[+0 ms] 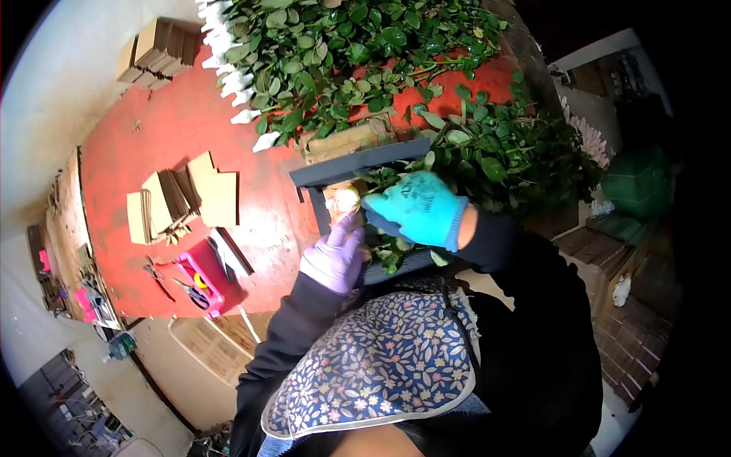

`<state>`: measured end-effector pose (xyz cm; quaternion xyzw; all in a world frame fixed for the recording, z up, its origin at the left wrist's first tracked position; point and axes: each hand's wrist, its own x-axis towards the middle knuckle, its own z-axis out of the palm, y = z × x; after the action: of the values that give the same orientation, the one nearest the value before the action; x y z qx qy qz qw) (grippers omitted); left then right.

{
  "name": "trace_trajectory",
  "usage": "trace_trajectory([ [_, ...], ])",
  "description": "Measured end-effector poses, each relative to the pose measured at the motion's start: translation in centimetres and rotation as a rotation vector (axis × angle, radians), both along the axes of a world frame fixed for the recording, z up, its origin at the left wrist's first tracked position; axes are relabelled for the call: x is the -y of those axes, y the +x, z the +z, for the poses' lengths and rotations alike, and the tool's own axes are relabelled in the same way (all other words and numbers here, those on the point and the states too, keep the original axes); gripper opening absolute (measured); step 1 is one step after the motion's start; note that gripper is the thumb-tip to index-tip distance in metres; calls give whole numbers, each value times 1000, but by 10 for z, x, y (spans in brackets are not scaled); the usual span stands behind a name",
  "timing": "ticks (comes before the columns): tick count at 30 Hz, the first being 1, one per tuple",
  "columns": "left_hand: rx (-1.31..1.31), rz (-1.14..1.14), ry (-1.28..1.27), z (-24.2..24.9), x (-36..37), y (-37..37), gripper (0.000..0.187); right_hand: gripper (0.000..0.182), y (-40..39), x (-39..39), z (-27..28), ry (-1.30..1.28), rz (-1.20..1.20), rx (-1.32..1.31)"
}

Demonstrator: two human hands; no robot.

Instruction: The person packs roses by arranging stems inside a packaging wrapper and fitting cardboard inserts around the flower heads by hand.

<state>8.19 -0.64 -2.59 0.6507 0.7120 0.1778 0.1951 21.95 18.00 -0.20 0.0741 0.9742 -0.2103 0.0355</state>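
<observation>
A pale flower head [347,200] shows inside a dark frame [358,162] at the table's near edge. My left hand [336,255], in a lilac glove, has its fingertips against the flower's lower side. On the flower's right is my right hand [420,209], in a turquoise glove, its fingers curled over leafy stems. What those fingers hold is largely hidden. Green leaves [392,255] stick out below the right hand, within the frame.
Leafy stems [320,46] with white-wrapped heads cover the far side of the red table [114,190]. Cardboard pieces [179,194], a pink box [209,276] and red-handled pliers [158,279] are at the left. More foliage [518,152] lies at the right.
</observation>
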Motion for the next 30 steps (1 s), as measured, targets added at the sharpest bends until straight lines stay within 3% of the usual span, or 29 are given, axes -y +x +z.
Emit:
trace_trajectory([
  [3, 81, -14, -11, 3, 0, -2, 40, 26, 1, -4, 3, 113, -90, -128],
  [7, 133, -56, -10, 7, -2, -5, 40, 30, -13, -4, -22, 140, -19, 210],
  [9, 147, -56, -46, 9, -3, -7, 39, 28, -13, -8, -21, 100, -15, 187],
  [11, 168, -37, -96, 12, -3, -7, 39, 26, -5, -14, -14, 74, -57, -60],
  [13, 240, -27, -110, 5, -2, -10, 40, 22, 2, -19, -8, 21, -31, -55],
  [16, 329, -61, -99, -5, -1, -19, 39, 22, 4, -17, 1, -87, 79, 334],
  [17, 347, -102, -77, -6, -1, -22, 37, 22, 6, -16, 0, -87, 73, 333],
  [21, 355, -113, -30, -18, -2, -27, 36, 36, 2, -26, -18, -532, -84, 304],
  [24, 376, -124, -43, -16, -2, -28, 34, 32, -4, -25, -24, -548, -178, 248],
  [27, 390, -94, -127, -22, 3, -28, 34, 28, -16, -23, -19, -98, 15, 268],
  [30, 356, -124, -117, -19, 3, -28, 39, 24, -24, -18, -13, -11, 22, 322],
])
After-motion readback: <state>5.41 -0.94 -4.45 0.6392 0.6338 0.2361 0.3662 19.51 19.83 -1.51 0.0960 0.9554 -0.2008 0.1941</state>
